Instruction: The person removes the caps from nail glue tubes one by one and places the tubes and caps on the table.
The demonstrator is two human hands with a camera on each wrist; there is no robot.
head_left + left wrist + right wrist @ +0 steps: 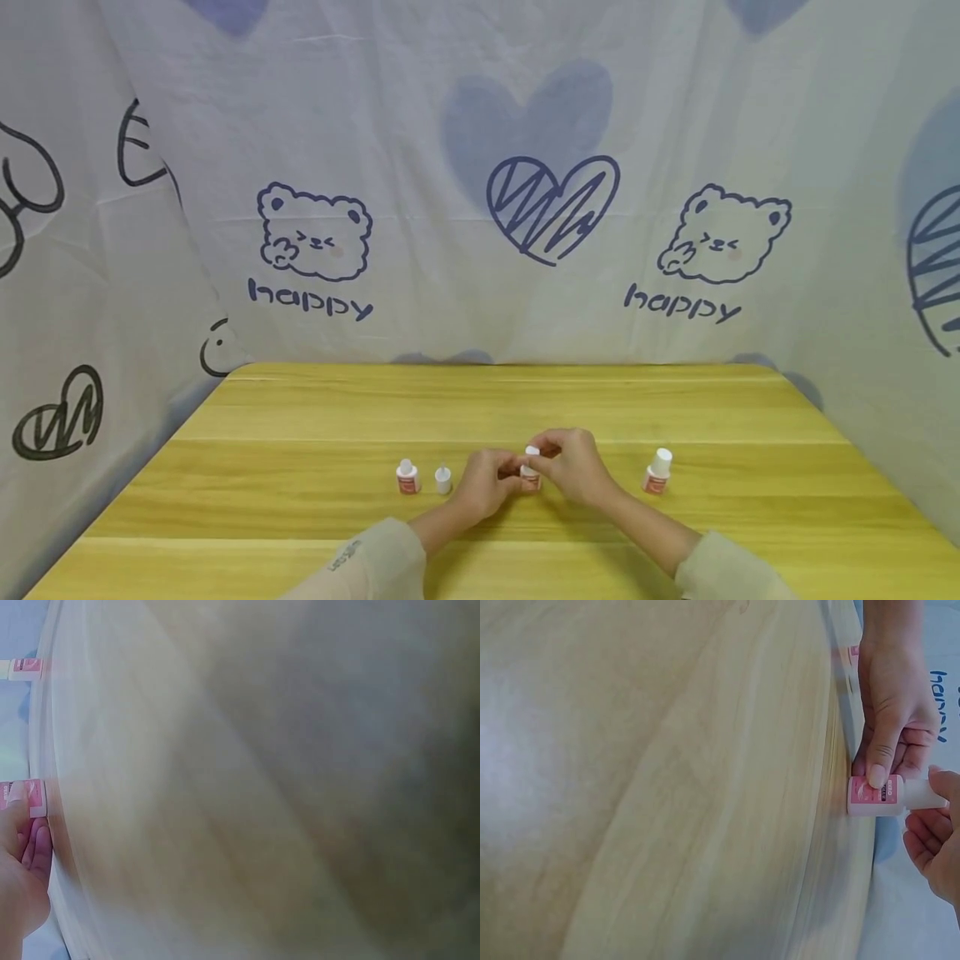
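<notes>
Gripping the body of a small bottle point(875, 801) with the left hand point(482, 483) and pinching its white cap point(921, 794) with the right hand point(579, 468), about midway between the left and right edges of the bench point(525, 404). Flanked toward the left edge by a second bottle point(407, 479) with a thin-tipped white piece point(443, 481) near it, and toward the right edge by a white-capped third bottle point(656, 475), standing well apart.
</notes>
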